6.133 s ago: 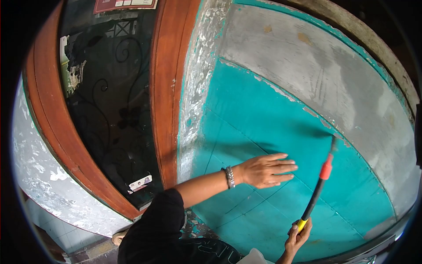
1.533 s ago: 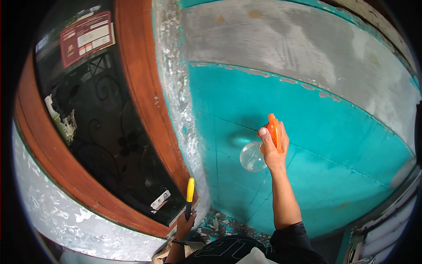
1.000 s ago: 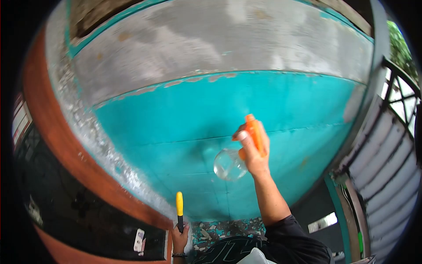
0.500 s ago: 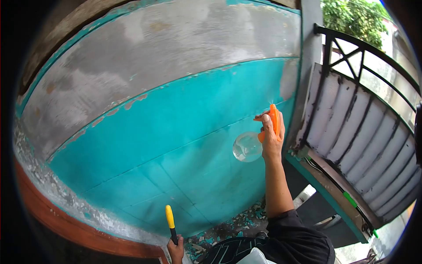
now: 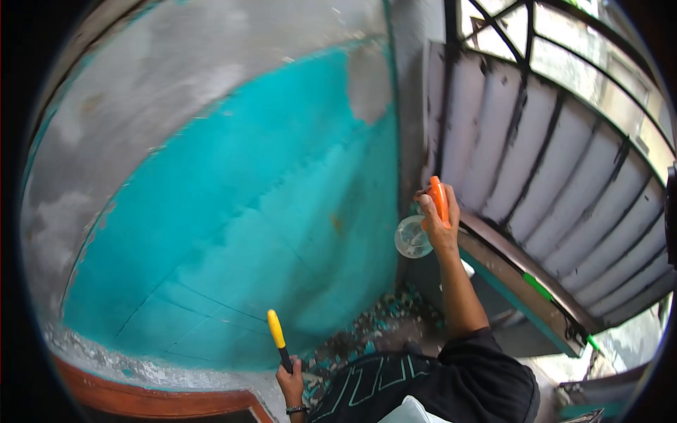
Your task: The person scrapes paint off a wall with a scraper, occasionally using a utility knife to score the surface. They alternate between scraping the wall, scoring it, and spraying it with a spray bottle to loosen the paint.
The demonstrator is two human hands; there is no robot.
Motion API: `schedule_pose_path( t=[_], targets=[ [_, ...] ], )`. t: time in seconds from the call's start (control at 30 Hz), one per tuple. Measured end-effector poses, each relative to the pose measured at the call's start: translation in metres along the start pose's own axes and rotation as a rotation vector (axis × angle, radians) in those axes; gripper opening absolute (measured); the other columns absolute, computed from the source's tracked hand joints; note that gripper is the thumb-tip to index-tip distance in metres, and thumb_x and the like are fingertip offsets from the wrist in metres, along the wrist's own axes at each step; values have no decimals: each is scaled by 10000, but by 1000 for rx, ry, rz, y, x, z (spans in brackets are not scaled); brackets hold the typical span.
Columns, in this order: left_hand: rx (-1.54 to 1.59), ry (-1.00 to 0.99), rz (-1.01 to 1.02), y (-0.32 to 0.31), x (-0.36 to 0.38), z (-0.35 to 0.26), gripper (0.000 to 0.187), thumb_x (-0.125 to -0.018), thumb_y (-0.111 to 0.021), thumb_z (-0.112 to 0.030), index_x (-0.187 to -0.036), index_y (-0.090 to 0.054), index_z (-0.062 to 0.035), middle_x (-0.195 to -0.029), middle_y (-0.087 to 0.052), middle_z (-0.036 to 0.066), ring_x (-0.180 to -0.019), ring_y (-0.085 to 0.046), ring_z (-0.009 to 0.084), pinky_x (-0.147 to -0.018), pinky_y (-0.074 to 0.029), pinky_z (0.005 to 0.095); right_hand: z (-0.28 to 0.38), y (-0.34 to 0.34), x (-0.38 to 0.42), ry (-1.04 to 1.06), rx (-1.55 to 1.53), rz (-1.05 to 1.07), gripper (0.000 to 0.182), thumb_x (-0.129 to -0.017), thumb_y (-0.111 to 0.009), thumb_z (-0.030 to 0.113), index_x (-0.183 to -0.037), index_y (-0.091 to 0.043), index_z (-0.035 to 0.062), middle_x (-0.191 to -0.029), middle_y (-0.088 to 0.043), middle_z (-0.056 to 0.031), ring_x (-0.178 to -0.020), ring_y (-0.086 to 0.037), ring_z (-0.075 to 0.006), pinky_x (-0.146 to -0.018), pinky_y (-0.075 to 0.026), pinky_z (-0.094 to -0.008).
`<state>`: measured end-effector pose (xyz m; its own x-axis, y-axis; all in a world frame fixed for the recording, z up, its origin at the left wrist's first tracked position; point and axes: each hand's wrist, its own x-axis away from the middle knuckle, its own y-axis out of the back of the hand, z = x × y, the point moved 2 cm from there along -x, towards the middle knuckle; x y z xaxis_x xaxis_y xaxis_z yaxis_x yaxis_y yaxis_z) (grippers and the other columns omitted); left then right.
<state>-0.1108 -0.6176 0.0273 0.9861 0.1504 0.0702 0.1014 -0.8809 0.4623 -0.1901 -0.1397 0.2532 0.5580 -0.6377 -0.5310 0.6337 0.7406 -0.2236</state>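
- My 2 hands are well apart at my end of the feed, each closed on its own item.
- I have the right hand (image 5: 444,224) wrapped around the neck of 1 spray bottle (image 5: 412,238), its orange trigger head (image 5: 438,201) up and its clear, round body out to the left of the fingers.
- The bottle shows in front of the corner where the teal wall (image 5: 211,247) ends, near the corrugated panel (image 5: 536,162).
- My left hand (image 5: 290,384) is low in view, gripping 1 tool (image 5: 278,338) by its black part; the yellow end points up, tilted slightly left. I can't make out its other end.
- There is 1 bracelet (image 5: 296,409) on the left wrist.
- I see a grey band (image 5: 134,99) above the teal and 1 grey patch (image 5: 370,84) near the corner.
- Paint chips (image 5: 384,317) lie scattered at the wall's foot.
- Black railing bars (image 5: 525,32) top the panel.
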Motion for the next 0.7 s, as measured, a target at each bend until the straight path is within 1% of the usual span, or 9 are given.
schedule_pose_path(
  t=[0.03,0.13,0.23,0.33,0.43,0.5,0.6,0.67,0.7],
  targets=[
    [-23,5,30,-6,5,-6,320,-876,-702,-258,-975,-646,42,-826,-680,134,-768,-650,219,-714,-504,353,0,16,11,-77,100,-10,321,-896,-682,311,-988,-551,32,-778,-522,9,-678,-478,-71,-626,-408,-231],
    [-113,-10,118,-28,12,-34,309,-878,-699,-245,-981,-646,42,-815,-681,124,-756,-649,212,-707,-505,344,-32,68,34,-24,180,-9,345,-888,-686,326,-1002,-554,28,-795,-534,0,-698,-489,-79,-640,-409,-228],
    [-160,-37,171,-49,10,-60,295,-874,-702,-240,-982,-652,30,-791,-683,103,-722,-647,196,-683,-503,334,-44,90,44,-156,202,98,348,-886,-684,329,-1008,-559,28,-832,-551,-12,-720,-501,-87,-654,-416,-230],
    [-164,-91,200,-73,7,-82,290,-870,-706,-251,-982,-657,12,-736,-669,90,-676,-640,187,-645,-495,329,-44,77,25,-108,-9,58,325,-892,-680,315,-997,-571,28,-818,-565,-22,-715,-505,-85,-661,-423,-235],
    [-217,-132,214,-91,12,-112,290,-861,-713,-266,-968,-660,-2,-693,-653,98,-635,-630,193,-612,-485,337,-30,56,-17,16,34,82,307,-901,-675,298,-994,-570,25,-785,-556,-11,-686,-494,-71,-630,-416,-230],
    [-235,-145,178,-101,16,-102,307,-852,-720,-292,-938,-654,-4,-672,-639,118,-616,-626,215,-596,-479,349,-14,41,-47,27,-40,111,284,-905,-677,270,-996,-567,24,-766,-546,1,-661,-482,-57,-592,-400,-222],
    [-289,-105,142,-105,32,-85,328,-843,-727,-312,-914,-646,-3,-669,-637,129,-606,-623,234,-588,-477,358,2,23,-80,156,-48,206,268,-907,-683,255,-983,-563,28,-751,-533,11,-643,-470,-50,-568,-386,-218],
    [-275,-74,71,-103,47,-76,244,-863,-701,-212,-968,-658,4,-645,-595,44,-603,-547,120,-573,-449,311,6,15,-93,70,-117,183,262,-908,-686,252,-967,-558,32,-747,-526,16,-644,-468,-49,-578,-393,-216],
    [-269,-73,59,-103,54,-71,244,-863,-701,-212,-968,-658,4,-645,-595,44,-603,-547,120,-573,-449,311,6,7,-97,76,-124,194,262,-908,-686,252,-967,-558,32,-747,-526,16,-644,-468,-49,-578,-393,-216]
  ],
)
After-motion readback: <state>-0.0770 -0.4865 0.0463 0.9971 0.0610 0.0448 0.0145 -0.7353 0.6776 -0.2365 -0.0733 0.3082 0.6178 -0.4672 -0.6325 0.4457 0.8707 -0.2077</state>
